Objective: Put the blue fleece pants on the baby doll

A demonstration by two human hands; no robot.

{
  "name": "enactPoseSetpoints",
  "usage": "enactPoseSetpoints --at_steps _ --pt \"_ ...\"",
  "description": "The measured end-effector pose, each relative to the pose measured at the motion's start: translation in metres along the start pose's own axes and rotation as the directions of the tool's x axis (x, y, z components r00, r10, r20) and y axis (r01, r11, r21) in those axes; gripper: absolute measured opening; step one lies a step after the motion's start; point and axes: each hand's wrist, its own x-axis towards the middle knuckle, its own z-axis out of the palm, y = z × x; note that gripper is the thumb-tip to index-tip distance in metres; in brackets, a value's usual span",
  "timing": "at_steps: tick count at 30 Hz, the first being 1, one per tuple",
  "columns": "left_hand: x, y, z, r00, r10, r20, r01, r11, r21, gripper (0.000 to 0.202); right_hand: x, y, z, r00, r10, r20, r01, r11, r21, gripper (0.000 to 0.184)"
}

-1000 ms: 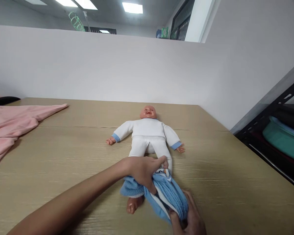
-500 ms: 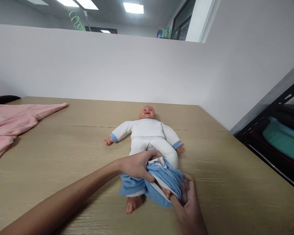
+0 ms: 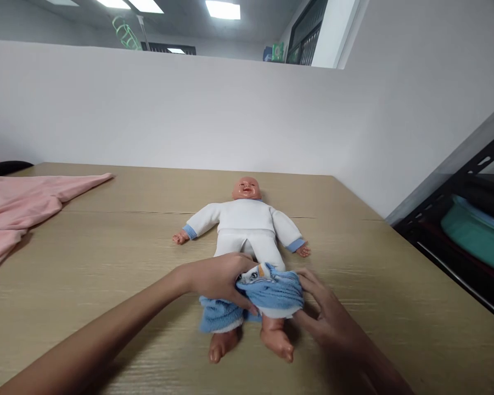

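A baby doll (image 3: 246, 216) in white clothes with blue cuffs lies on its back on the table, head away from me. Blue fleecy trousers (image 3: 274, 296) with white hems are bunched around its lower legs, and both bare feet stick out of the leg openings. My left hand (image 3: 224, 278) grips the trousers' bunched upper edge between the doll's legs, near a printed patch. At the right side, my right hand (image 3: 323, 307) holds the cuff of the trouser leg, fingers on the outside and thumb low by the hem.
Pink cloth (image 3: 20, 211) lies on the left of the wooden table (image 3: 107, 241), with a black-rimmed object (image 3: 8, 167) behind it. A white partition (image 3: 168, 109) closes the far edge. On the right, a black rack (image 3: 444, 241) holds a teal container (image 3: 477, 233).
The right trouser leg has moved up the doll's shin, and the foot that was mostly inside it now shows fully. My right hand has shifted up and slightly right.
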Motion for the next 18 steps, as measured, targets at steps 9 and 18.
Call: enactPoseSetpoints --at_steps 9,18 --pt "-0.061 0.001 -0.014 0.984 -0.05 -0.173 0.086 0.975 0.205 0.038 0.022 -0.017 -0.043 0.96 -0.118 0.253 0.15 0.982 -0.113 0.018" --pt "-0.044 -0.059 -0.004 0.824 -0.241 -0.513 0.047 0.931 -0.363 0.027 0.097 0.032 -0.005 1.0 -0.01 -0.022 0.016 0.957 0.289 0.032"
